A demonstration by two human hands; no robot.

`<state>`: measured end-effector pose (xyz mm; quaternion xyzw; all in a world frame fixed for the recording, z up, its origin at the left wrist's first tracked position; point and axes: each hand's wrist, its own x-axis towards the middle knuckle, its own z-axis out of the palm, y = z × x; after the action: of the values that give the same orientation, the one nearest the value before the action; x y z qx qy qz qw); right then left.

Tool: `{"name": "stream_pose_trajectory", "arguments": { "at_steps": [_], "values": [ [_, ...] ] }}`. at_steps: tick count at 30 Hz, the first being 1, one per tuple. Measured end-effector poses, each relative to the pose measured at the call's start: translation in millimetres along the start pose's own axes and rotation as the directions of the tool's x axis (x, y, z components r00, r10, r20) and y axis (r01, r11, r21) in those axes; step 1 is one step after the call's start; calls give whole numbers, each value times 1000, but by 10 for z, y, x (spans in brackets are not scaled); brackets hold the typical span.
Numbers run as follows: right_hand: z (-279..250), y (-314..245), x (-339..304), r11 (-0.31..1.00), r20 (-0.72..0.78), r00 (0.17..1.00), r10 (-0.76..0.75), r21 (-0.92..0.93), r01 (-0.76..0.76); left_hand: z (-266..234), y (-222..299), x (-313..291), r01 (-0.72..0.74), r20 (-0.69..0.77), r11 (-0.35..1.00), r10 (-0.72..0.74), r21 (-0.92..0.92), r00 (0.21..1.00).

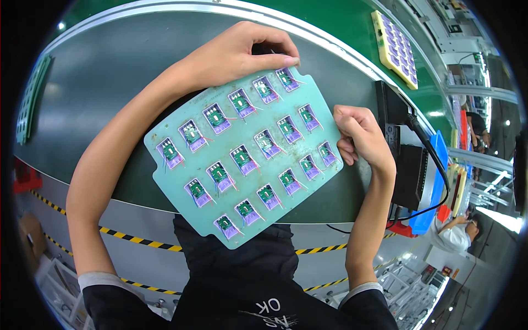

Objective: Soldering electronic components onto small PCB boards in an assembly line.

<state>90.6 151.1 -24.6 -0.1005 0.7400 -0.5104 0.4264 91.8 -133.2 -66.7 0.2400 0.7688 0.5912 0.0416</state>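
Note:
A pale green tray point(175, 184) lies tilted in front of me, its near corner hanging past the table's front edge. Several rectangular pockets hold small purple housings point(224, 186), each with a green circuit board and thin red and dark wires. My left hand point(250, 52) reaches round the far side of the tray. Its thumb and forefinger meet at the far corner pocket; what lies between them is too small to make out. At the tray's right edge, my right hand point(360, 135) is closed, its curled fingers gripping that edge.
The dark table point(110, 71) has a pale rail along its far side. Another green tray point(34, 99) lies far left. Beyond the rail sits a cream tray point(395, 49) of purple parts. Black boxes point(410, 176), a cable point(444, 187) and a blue bin point(438, 165) stand right.

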Motion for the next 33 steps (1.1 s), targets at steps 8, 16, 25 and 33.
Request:
{"name": "stream_pose_trajectory", "arguments": {
  "at_steps": [8, 16, 25, 33],
  "values": [
    [8, -2, 9, 1000, -32, 999, -22, -16, 21, -3, -23, 2, -40, -7, 999, 40, 15, 999],
    [-30, 13, 25, 1000, -41, 999, -31, -4, 31, -4, -36, 24, -61, -21, 997, 62, 54, 998],
    [-13, 21, -19, 998, -141, 988, -67, -26, 63, -11, -65, 22, -151, -68, 986, 156, 69, 985],
    [-80, 639, -864, 813, -791, 311, -527, -362, 457, 19, -42, 80, -160, -56, 983, 166, 95, 985]
  ]
}}
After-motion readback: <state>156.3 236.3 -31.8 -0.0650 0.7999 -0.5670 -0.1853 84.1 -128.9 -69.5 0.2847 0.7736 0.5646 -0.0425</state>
